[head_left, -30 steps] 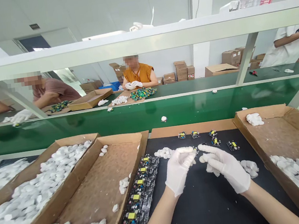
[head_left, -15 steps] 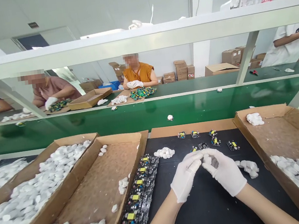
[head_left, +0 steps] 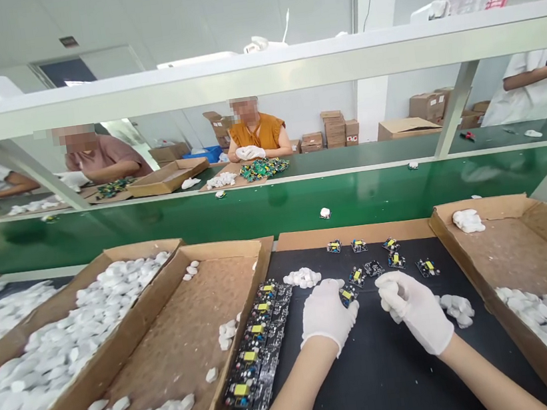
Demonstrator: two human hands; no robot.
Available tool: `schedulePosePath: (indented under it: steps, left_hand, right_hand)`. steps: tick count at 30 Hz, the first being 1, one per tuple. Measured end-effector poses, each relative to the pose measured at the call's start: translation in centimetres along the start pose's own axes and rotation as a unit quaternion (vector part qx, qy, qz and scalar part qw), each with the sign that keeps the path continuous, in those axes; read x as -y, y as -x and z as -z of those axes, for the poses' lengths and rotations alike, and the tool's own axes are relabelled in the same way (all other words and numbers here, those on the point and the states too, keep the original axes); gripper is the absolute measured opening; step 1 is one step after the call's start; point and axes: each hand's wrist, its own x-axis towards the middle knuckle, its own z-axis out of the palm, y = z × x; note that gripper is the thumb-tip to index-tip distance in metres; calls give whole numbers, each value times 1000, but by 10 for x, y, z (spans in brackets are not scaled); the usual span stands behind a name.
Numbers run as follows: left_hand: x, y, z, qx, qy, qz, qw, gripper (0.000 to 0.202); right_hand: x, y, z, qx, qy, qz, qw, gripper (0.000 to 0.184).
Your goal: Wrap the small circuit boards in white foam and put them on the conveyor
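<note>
My left hand (head_left: 326, 316), in a white glove, has its thumb and fingers around a small circuit board (head_left: 348, 295) with a yellow part. A short way to the right, my gloved right hand (head_left: 415, 311) is closed, fingertips pinched together; what they hold, if anything, blends with the white glove. Just beyond the hands lie several loose boards (head_left: 357, 277) on the black mat (head_left: 367, 381). A clump of white pieces (head_left: 302, 278) rests beyond my left hand, and another white clump (head_left: 456, 310) lies right of my right hand. Left of them runs a joined panel of boards (head_left: 259, 345).
Cardboard trays with white pieces stand at left (head_left: 214, 367) and right (head_left: 490, 284). Past the mat, a green conveyor belt (head_left: 274, 208) carries a board topped with white (head_left: 325, 213). A shelf beam (head_left: 256, 76) crosses above. Co-workers sit opposite.
My hands, which were together over the mat, have moved apart. The left has turned down onto a circuit board; the right stays closed at the right. The view has shifted slightly.
</note>
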Motion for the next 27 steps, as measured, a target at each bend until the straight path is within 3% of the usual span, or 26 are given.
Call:
schedulePosePath:
  steps: [5,9,14,17,19,23,27]
  left_hand:
    - [-12,9,3,-52,89,-101,990,38]
    - [-20,16,0,-102,107,-137,979,27]
    - [-21,19,-2,-172,100,-192,961,19]
    - [-21,20,0,-208,101,-250,940,21]
    - [-22,22,2,-225,123,-275,927,34]
    - [-19,22,6,-193,169,-307,916,61]
    - [-17,19,7,-142,194,-342,908,54]
  right_hand:
    - [14,5,2,22,93,64,993,36]
    - [13,4,-2,37,90,83,992,43]
    - [12,2,-8,141,-57,23,988,63]
    - [14,2,-8,155,-149,-15,977,59]
    - [14,2,-5,155,-191,-44,968,57]
    - [13,3,1,155,-204,-59,965,49]
    - [21,5,3,126,-105,-39,986,29]
